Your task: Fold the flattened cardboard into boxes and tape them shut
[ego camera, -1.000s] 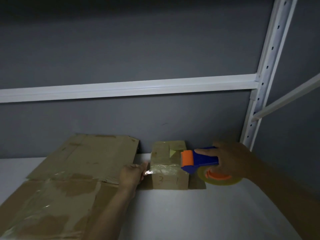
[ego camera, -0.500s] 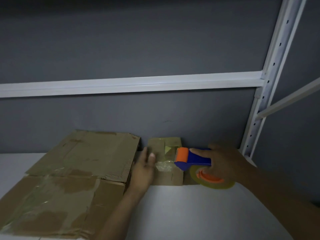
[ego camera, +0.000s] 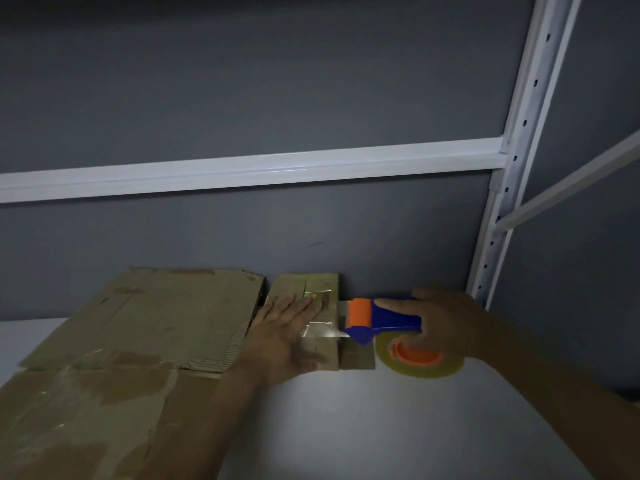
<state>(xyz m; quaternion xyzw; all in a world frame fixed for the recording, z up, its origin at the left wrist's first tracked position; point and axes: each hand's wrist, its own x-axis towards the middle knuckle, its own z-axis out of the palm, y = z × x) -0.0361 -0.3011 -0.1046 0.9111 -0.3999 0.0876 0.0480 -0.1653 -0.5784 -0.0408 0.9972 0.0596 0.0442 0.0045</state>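
A small brown cardboard box point(ego camera: 320, 285) stands on the white shelf against the grey wall, with shiny clear tape across its top. My left hand point(ego camera: 287, 336) lies flat on the box top, fingers straight, pressing the tape down. Just right of the box, my right hand point(ego camera: 446, 323) grips the blue and orange tape dispenser point(ego camera: 377, 322). Its orange roller sits at the box's right edge, and a strip of tape runs from it onto the box. The clear tape roll point(ego camera: 420, 362) hangs below the dispenser.
Large flattened cardboard sheets point(ego camera: 138, 341) with old tape patches cover the left of the white shelf point(ego camera: 363, 427). A small cardboard flap point(ego camera: 358, 356) lies by the box's right side. A white rack upright point(ego camera: 512, 150) and crossbeam point(ego camera: 242, 171) stand behind.
My left hand moved from the box's left side up onto its top and now presses flat. The dispenser shifted slightly right, off the box top to its right edge.
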